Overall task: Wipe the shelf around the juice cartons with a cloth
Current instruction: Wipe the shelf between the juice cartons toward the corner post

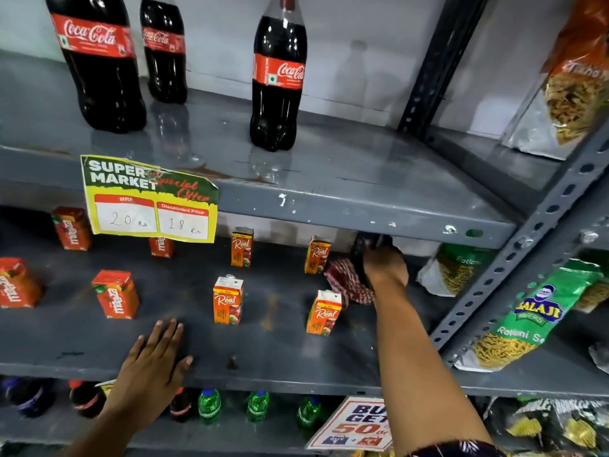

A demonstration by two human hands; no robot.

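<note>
Upper tier: I count three cola bottles, a large one at left point(95, 61), a smaller one behind it point(163, 49), a third standing alone further right point(278, 77); all upright. Taped to that tier's front edge, a yellow-and-green price sign point(150, 199), handwritten 20 and 18. Right bay: an orange snack bag point(573, 84) leaning up top; a green Balaji packet point(527, 315) lower, tilted against the perforated upright point(514, 268). Bottom tier: green bottles point(258, 405) in a row; a red-and-white offer card point(354, 423), partly hidden.
</note>
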